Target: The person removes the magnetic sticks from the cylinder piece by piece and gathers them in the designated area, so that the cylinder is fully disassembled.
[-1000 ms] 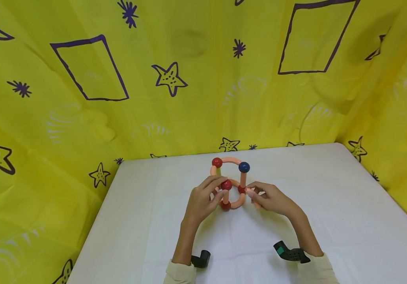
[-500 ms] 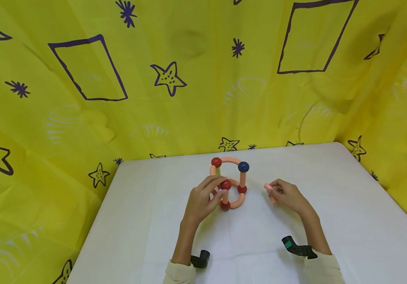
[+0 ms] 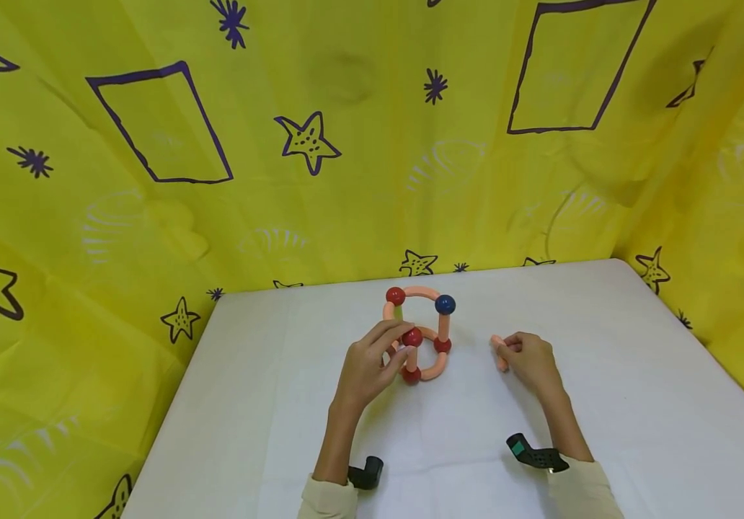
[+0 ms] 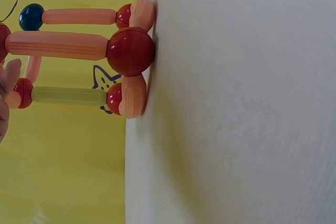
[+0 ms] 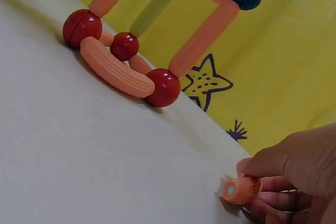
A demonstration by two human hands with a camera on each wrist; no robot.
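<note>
A small frame of magnetic balls and sticks stands upright on the table. Curved peach sticks [image 5: 116, 69] and red balls form its base; straight peach sticks [image 4: 58, 44] and a green stick [image 4: 69, 96] rise from it. One top corner is a dark blue ball [image 3: 445, 305]. My left hand [image 3: 367, 364] holds the near top red ball [image 3: 413, 336] between thumb and fingers. Right of the frame, my right hand [image 3: 533, 358] pinches a curved peach magnetic stick [image 3: 499, 353] close over the table. A silvery magnet disc [image 5: 231, 190] shows at its end in the right wrist view.
The white table [image 3: 242, 432] reaches back to a yellow curtain [image 3: 359, 209] printed with stars, which also hangs along both sides. Black wrist cameras sit on both forearms, the left one [image 3: 367, 473] and the right one [image 3: 536, 454].
My right hand has drawn away from the frame to the right, bringing the curved peach stick along, and has turned slightly. My left hand has stayed at the red ball.
</note>
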